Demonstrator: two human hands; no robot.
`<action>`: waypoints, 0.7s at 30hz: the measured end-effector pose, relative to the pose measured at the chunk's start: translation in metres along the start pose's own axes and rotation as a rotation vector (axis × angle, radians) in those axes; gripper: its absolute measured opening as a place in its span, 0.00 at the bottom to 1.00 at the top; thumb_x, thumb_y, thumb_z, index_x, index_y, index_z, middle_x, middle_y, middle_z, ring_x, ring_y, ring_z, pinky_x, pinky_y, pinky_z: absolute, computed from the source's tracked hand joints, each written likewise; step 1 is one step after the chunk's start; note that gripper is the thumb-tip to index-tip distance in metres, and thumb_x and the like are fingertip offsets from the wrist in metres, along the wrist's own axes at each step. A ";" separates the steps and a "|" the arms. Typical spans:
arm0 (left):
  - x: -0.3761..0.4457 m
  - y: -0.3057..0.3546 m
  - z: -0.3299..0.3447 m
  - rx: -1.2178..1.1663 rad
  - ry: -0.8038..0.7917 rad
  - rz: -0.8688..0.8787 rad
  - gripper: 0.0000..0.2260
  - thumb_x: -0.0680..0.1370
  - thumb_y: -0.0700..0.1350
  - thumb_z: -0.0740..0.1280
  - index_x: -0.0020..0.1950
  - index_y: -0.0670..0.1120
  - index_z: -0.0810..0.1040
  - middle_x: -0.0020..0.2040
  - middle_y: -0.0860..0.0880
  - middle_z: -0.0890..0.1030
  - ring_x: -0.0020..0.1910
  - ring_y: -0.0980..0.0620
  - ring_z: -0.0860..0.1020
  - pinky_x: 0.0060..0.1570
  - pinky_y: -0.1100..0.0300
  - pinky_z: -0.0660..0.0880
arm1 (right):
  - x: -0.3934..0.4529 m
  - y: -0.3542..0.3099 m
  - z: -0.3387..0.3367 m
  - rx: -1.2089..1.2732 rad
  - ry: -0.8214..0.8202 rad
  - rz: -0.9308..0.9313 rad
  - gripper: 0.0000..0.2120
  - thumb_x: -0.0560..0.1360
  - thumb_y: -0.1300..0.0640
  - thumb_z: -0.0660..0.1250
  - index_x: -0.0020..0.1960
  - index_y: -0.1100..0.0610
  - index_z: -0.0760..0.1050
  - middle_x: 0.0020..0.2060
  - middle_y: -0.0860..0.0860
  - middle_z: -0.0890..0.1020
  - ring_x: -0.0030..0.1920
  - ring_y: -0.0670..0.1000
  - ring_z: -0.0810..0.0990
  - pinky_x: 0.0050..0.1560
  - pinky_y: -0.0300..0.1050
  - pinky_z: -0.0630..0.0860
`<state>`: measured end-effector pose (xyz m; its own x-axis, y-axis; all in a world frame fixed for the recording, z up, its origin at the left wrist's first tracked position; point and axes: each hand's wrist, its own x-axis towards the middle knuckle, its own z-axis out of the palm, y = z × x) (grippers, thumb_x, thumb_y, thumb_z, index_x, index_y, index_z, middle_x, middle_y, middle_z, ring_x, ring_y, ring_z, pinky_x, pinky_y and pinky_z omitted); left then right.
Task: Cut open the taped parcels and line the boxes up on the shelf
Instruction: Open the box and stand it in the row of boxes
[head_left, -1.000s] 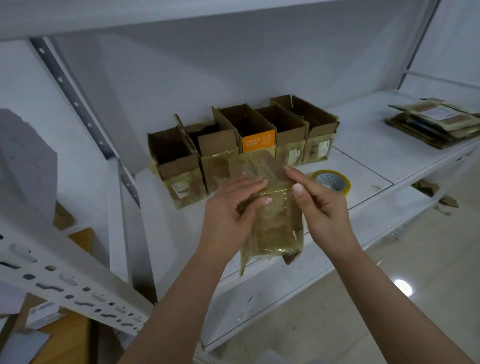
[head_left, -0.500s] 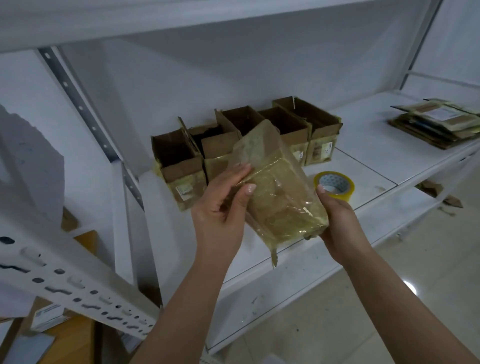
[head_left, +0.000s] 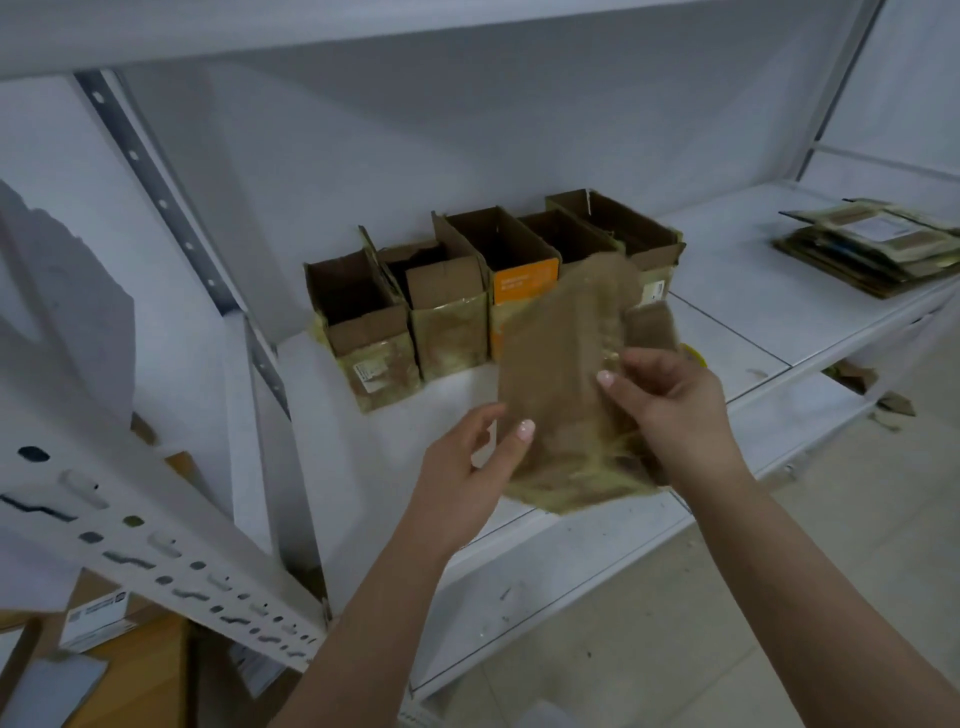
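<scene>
I hold a brown cardboard box (head_left: 561, 374), wrapped in yellowish tape at its bottom, in front of the white shelf (head_left: 727, 332). It is blurred by motion, with one flap sticking out at its upper right. My left hand (head_left: 467, 467) grips its lower left edge, thumb on the front face. My right hand (head_left: 670, 400) grips its right side. Behind it, several opened boxes (head_left: 447, 306) stand side by side on the shelf against the back wall; one has an orange front (head_left: 522, 280).
A yellow tape roll (head_left: 694, 354) lies on the shelf, mostly hidden by my right hand. A stack of flattened cardboard (head_left: 872, 249) lies at the far right. A perforated white beam (head_left: 130, 530) crosses the lower left, and a metal upright (head_left: 156, 192) rises behind it.
The box has been turned in my hands so its plain brown face shows. My right hand moved from beneath it to its right side, and my left hand slid down to the lower left edge.
</scene>
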<state>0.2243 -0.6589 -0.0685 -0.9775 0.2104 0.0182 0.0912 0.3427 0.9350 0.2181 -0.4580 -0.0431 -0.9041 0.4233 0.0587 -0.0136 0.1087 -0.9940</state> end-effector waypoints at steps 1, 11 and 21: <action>0.001 0.000 0.002 0.055 -0.025 -0.025 0.35 0.67 0.75 0.60 0.70 0.59 0.71 0.67 0.61 0.75 0.67 0.60 0.71 0.64 0.62 0.69 | -0.001 0.001 0.003 -0.055 -0.009 -0.017 0.15 0.73 0.63 0.74 0.59 0.60 0.79 0.47 0.52 0.84 0.46 0.47 0.83 0.50 0.45 0.81; 0.006 0.005 0.022 0.305 -0.025 0.046 0.34 0.73 0.63 0.69 0.74 0.51 0.66 0.68 0.54 0.75 0.67 0.53 0.72 0.64 0.59 0.70 | -0.012 0.004 0.014 -0.331 -0.062 -0.285 0.11 0.76 0.65 0.69 0.58 0.60 0.81 0.44 0.48 0.83 0.44 0.39 0.81 0.47 0.28 0.75; 0.017 0.015 0.036 0.729 -0.022 -0.031 0.37 0.75 0.61 0.66 0.74 0.39 0.61 0.69 0.39 0.71 0.61 0.41 0.76 0.54 0.51 0.75 | -0.013 0.021 0.008 -0.769 -0.031 -0.157 0.29 0.75 0.54 0.71 0.72 0.59 0.66 0.57 0.59 0.80 0.61 0.62 0.76 0.52 0.52 0.75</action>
<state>0.2157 -0.6168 -0.0673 -0.9782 0.2066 -0.0188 0.1748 0.8697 0.4617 0.2260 -0.4681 -0.0654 -0.9276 0.3276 0.1798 0.1469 0.7621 -0.6305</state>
